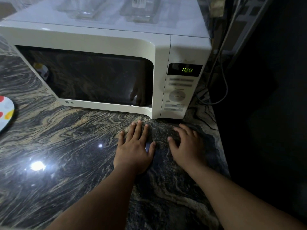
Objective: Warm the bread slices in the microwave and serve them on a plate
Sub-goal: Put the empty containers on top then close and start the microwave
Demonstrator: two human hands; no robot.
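I see a dark marbled stone counter (69,163) filling most of my view, its right edge dropping off into a dark, unlit space. A white microwave (106,39) sits at the far side of the counter, close to the far right corner, with its door (86,77) closed. The door window is dark, and I cannot tell whether the bread slices are inside; no bread shows anywhere on the counter. To the right of the door is the control panel (178,97), and the display (186,70) at its top glows green with digits that I read as 1:00, though they are slightly blurred. Two clear glass containers (86,7) stand on top of the microwave, only partly in view. A grey cable (222,77) hangs down beside the microwave's right side, near the counter's right edge. At the left edge of the counter, a white plate (5,113) with red and yellow spots is half in view, well apart from the microwave's front. My left hand (135,146) lies flat on the counter just in front of the microwave's lower right corner, fingers straight and spread, holding nothing. My right hand (188,145) rests beside it, nearer the right edge, fingers loosely bent on the stone and also holding nothing.
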